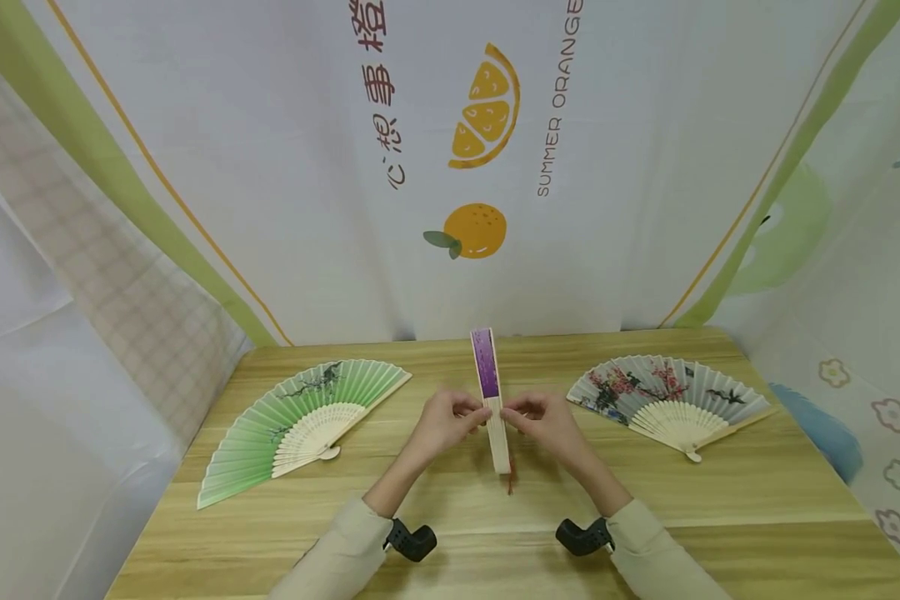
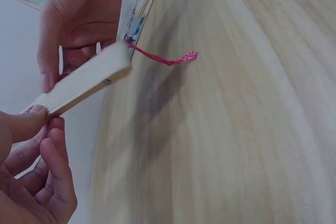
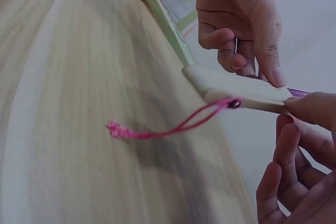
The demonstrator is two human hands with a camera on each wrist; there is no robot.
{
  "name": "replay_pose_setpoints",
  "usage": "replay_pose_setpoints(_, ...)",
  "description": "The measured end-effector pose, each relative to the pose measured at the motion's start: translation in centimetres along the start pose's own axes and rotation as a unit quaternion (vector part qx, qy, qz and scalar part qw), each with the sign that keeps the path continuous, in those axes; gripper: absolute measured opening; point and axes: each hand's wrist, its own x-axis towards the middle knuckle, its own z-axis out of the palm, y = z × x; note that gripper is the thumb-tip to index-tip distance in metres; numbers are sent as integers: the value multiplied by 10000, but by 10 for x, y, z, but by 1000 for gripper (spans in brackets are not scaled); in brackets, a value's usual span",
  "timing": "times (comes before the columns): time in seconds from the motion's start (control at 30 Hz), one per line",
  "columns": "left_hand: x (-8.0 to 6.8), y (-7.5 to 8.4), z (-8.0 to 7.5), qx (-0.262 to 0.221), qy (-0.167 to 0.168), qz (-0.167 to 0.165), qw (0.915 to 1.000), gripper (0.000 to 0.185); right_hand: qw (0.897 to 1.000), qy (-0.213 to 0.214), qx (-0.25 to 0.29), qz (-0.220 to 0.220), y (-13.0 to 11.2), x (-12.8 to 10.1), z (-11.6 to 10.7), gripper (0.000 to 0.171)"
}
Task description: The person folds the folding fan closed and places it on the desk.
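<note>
A folded purple hand fan (image 1: pixel 497 433) with pale ribs is held up off the table between both hands. On its left side, my left hand (image 1: pixel 448 421) pinches the ribs with thumb and fingers. Opposite it, my right hand (image 1: pixel 543 422) pinches the same stretch from the right. A pink-red cord (image 3: pixel 184 126) hangs from the fan's pivot end, which points toward me. To the left lies a spread green fan (image 1: pixel 247 442); to the right lies a spread grey fan (image 1: pixel 645 383) with pink blossoms. Neither hand touches these two.
The wooden table (image 1: pixel 465 567) carries all this. A white curtain (image 1: pixel 307 208) printed with oranges hangs behind its far edge, and more cloth hangs at both sides. Each forearm wears a black wrist device, one on the left (image 1: pixel 412 540) and one on the right (image 1: pixel 581 537).
</note>
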Motion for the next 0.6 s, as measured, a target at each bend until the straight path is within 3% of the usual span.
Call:
replay_pose_setpoints(0.27,-4,-7,0,281,-54,-106,9995,13,9983,-100,-26,582,10,-1,9,11)
replay_pose_setpoints(0.5,-9,-14,2,247,-97,-500,9984,11,9994,-186,-256,131,15,-3,15,10)
replay_pose_setpoints(0.6,-11,-19,5,220,-126,-573,9980,10,9990,-204,-341,189,17,-3,17,9)
